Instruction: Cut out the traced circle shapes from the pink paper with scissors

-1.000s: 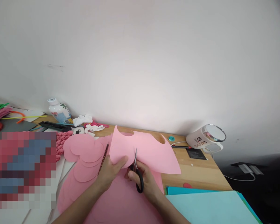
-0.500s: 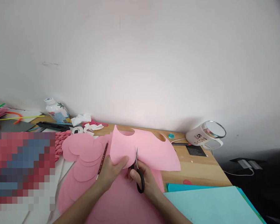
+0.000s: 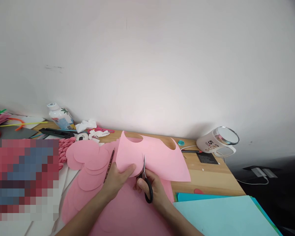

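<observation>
A sheet of pink paper with rounded pieces cut out of its far edge is held up over the desk. My left hand pinches its near left side, thumb on top. In my right hand is a pair of black-handled scissors, the blades pointing away from me and closed or nearly so at the paper. Below both hands lies more pink paper. Several pink rounded cutouts overlap to the left, and a dark pencil rests on them beside my left hand.
At the back right stands a white mug with a lid. Light blue sheets are stacked at the front right. Along the wall on the left are a white bottle, crumpled tissue and a black cutter. A blurred block covers the left edge.
Both hands and the scissors keep almost the same place. The right end of the pink sheet has dipped slightly, and the whole view has shifted by a few pixels.
</observation>
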A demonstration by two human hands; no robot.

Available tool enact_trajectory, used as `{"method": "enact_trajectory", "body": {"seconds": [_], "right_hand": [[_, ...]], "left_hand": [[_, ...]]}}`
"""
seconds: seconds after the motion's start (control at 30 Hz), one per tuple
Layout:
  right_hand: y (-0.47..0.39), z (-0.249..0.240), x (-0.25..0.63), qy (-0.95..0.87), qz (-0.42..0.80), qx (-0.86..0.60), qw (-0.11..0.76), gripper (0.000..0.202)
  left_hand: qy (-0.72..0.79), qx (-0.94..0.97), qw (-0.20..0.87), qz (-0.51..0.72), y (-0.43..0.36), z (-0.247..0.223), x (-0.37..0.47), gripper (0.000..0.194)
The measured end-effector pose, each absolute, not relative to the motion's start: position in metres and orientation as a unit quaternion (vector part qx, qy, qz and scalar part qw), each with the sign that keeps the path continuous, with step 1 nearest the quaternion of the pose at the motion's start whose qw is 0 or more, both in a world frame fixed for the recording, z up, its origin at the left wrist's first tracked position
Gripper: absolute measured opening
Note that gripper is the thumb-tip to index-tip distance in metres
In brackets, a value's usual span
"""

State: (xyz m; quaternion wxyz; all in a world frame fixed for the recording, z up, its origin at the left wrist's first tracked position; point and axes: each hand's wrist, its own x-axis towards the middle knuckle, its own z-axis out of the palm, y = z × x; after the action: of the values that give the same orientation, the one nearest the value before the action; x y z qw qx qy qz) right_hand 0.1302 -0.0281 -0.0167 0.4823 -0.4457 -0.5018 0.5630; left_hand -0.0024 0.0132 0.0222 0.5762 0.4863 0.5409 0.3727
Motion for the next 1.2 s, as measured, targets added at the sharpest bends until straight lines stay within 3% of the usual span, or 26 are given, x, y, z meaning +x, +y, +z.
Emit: {"method": "enact_trajectory", "body": {"seconds": [1.2], "right_hand": [[-0.0277,-0.0169,0.1323,-0.507,0.589,-0.416,0.473,0.042]], "left_hand": [[0.531,0.481,0.582,0.385,0.0131,0.0241,-0.0026,0.033]]}}
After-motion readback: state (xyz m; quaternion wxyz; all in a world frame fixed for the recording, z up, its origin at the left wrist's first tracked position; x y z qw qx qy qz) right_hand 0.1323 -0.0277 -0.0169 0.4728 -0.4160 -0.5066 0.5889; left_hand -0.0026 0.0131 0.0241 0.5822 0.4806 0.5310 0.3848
